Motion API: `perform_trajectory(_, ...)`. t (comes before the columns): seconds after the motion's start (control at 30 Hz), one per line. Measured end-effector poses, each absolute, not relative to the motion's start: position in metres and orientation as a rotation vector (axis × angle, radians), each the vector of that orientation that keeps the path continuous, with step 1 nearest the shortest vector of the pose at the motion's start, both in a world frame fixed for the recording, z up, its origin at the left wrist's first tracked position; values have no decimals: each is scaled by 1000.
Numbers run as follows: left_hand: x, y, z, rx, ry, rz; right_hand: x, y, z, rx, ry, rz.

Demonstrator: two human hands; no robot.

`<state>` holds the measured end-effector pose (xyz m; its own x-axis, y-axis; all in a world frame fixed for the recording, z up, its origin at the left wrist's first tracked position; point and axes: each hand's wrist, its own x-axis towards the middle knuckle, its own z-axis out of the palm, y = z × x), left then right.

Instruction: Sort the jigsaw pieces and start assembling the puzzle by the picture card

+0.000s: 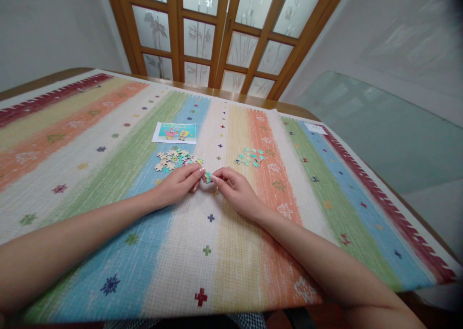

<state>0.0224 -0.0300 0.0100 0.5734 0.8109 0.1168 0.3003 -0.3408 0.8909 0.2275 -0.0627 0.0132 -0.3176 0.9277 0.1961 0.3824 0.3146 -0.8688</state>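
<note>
Where the wood-framed glass doors [176,30] closed off the background, the work surface in front of them was a table under a striped tablecloth [191,242]. The left hand [183,180] and right hand [235,189] met near the middle of this cloth, fingertips almost touching. Just beyond the left hand lay a heap of jigsaw pieces [170,161], some pale side up and others showing printed colour. A picture card [178,133] lay flat behind the heap, its cartoon figures set on a teal ground. Beyond the right hand, a smaller, looser group of pieces [255,164] lay apart from the heap, mostly teal side up.

The smallest item was the teal-green puzzle part [208,176] pinched between the fingertips of both hands, at the near side of the two groups. Whether it comprised one piece or several joined pieces could not be determined.

The step in hand appeared to be aligning or pressing together small parts. As judged, the next move called for matching tab to slot, keeping printed faces up, and applying even thumb pressure; a forced mismatch risked bending the edges.
</note>
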Motion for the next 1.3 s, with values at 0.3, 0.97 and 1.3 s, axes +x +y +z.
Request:
perform_trajectory(0.3, 22, -29, 7, 1876, 907, 715, 232, -57, 13, -1149, -1758, 976)
perform_trajectory(0.97, 21, -28, 5, 1888, 949, 668, 337, 43, -29, -1754, -1820, 40)
perform_trajectory(1.3, 21, -29, 7, 1893, 960, 664, 327, 28, -12, -1830, -1948, -325)
